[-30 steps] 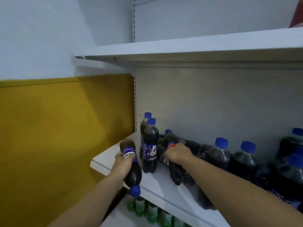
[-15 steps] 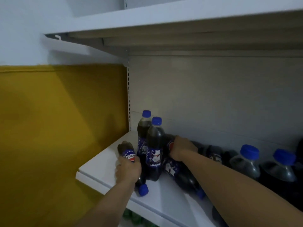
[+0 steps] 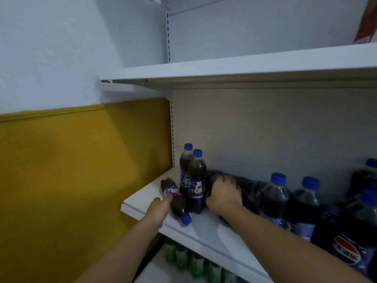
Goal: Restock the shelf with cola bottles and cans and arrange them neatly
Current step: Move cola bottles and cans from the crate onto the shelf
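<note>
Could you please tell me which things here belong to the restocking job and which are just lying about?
Job: lying cola bottle, touched by the left hand; second lying bottle, gripped by the right hand; two upright small bottles; large cola bottles; middle shelf.
Lying about: green bottles below; red box on the upper shelf.

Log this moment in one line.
left hand: touches lying bottle | right hand: grips tipped bottle | upright pair: between hands
</note>
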Demonstrator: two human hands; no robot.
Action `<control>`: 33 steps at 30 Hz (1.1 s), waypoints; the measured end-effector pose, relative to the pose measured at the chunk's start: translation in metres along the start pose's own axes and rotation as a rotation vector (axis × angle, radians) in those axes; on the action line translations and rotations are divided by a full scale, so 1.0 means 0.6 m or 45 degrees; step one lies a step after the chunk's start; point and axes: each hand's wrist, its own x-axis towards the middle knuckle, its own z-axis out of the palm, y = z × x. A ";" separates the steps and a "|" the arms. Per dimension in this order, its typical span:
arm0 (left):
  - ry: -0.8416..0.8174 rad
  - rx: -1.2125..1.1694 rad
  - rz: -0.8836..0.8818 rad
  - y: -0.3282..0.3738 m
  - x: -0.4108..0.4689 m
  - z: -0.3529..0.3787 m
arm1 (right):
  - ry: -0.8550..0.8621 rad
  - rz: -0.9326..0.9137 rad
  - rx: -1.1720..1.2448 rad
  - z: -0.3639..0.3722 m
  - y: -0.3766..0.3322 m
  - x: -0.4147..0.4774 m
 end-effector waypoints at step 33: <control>0.728 -0.504 -0.281 -0.587 -0.227 -0.418 | -0.936 -1.439 -0.155 0.518 -0.395 -0.375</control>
